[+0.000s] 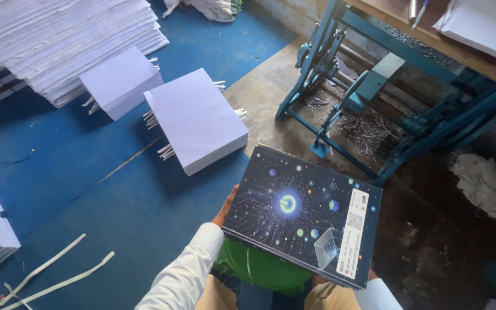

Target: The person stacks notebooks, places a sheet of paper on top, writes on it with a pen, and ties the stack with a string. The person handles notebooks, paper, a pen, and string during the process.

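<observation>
I hold a stack of notebooks (pixel 302 215) in front of my knees; its top cover is black with a glowing blue circle, small coloured dots and a white label strip. My left hand (pixel 225 209) grips the stack's left edge, with only the fingers and thumb showing. My right hand (pixel 322 281) is under the stack's near right corner and mostly hidden. Both white sleeves show below. A green cloth (pixel 259 267) lies under the stack on my lap.
Two stacks of white paper (pixel 199 117) (pixel 120 80) rest on the blue floor mat (pixel 87 189) ahead, with a larger white pile (pixel 64 34) at top left. A blue metal machine frame (pixel 374 97) stands to the right. Paper strips (pixel 58 275) lie near left.
</observation>
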